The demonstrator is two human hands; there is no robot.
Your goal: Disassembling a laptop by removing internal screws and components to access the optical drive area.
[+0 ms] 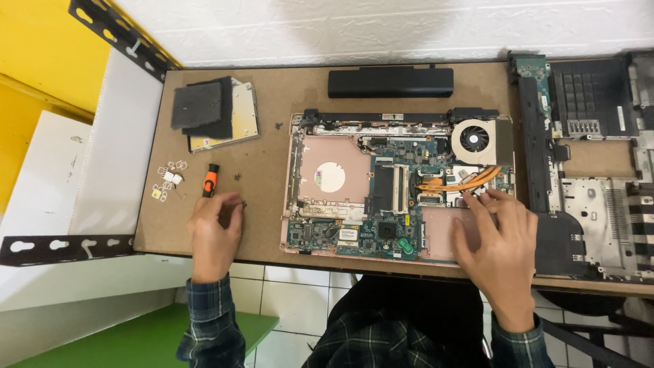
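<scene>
Left hand (pixel 216 228) is gripping a screwdriver (pixel 211 180) near the worktop's (pixel 272 88) front edge (bare board around); right hand (pixel 497 235), fingers spread, is touching the laptop (pixel 398 187).

The opened laptop (pixel 398 187) lies mid-board, battery (pixel 390 82) behind it, screwdriver (pixel 210 180) left, bottom cover (pixel 586 163) right.

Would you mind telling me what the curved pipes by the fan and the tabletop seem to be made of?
Pipes: likely copper, judging by the orange metallic sheen. Tabletop: probably hardboard or a similar pressed wood board, being matte brown, flat and grainless.
</scene>
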